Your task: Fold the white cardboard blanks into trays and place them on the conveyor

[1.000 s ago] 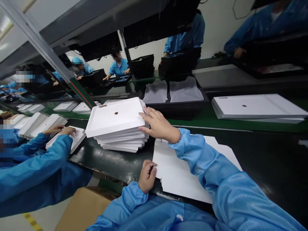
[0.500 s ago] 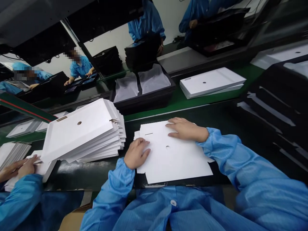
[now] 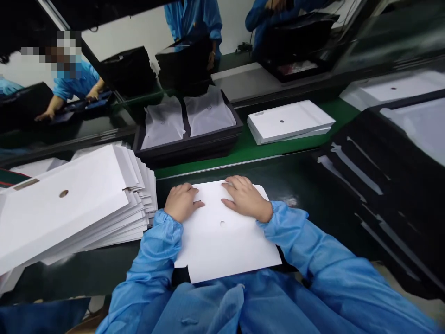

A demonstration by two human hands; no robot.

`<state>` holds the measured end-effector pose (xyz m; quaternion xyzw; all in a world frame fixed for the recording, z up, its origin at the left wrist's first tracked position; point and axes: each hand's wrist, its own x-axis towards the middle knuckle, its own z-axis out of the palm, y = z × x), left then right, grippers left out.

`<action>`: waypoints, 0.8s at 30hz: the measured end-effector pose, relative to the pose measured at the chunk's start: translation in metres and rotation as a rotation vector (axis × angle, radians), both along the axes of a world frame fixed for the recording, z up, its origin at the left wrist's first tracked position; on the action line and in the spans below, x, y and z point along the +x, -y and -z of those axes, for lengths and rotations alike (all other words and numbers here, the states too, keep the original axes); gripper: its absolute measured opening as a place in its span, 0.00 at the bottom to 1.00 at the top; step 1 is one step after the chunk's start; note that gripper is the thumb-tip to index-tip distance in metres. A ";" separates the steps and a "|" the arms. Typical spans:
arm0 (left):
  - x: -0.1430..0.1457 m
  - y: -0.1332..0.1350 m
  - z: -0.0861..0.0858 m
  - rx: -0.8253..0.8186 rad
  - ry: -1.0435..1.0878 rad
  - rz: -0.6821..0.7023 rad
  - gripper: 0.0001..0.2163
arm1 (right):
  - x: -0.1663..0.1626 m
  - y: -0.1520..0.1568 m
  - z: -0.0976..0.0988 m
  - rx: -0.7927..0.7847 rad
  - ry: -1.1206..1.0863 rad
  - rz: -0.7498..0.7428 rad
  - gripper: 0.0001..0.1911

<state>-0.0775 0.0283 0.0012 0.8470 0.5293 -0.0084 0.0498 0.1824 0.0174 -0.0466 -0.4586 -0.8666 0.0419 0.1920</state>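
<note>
A flat white cardboard sheet (image 3: pixel 222 241) with a small round hole lies on the dark table right in front of me. My left hand (image 3: pixel 181 202) rests on its far left part, fingers curled down onto the card. Beside it, my right hand (image 3: pixel 246 197) lies flat on the far right part with fingers stretched out. Both hands press on the sheet near its far edge. A tall slanted stack of folded white boxes (image 3: pixel 76 204) stands just to the left of my left arm.
A black tray (image 3: pixel 189 146) holding two grey bags sits beyond the sheet. White flat boxes (image 3: pixel 288 123) lie on the green belt (image 3: pixel 250 146). Black trays (image 3: pixel 385 171) are stacked at the right. Other people in blue coats work at the far side.
My right hand left the box stack and came onto the sheet. My left hand went from the sheet's near edge to its far part. The view swung right and the sheet now lies squarer to me.
</note>
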 end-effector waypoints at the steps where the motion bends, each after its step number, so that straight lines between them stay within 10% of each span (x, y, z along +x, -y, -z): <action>1: 0.001 0.001 -0.002 -0.008 -0.010 0.001 0.17 | 0.000 0.001 0.000 0.009 0.002 0.003 0.25; 18: 0.004 0.013 0.013 -0.158 0.347 0.087 0.11 | 0.028 0.015 -0.028 -0.033 0.168 -0.042 0.17; 24: 0.021 0.032 0.003 -0.202 0.118 0.207 0.13 | 0.030 0.037 -0.021 -0.014 0.150 -0.111 0.13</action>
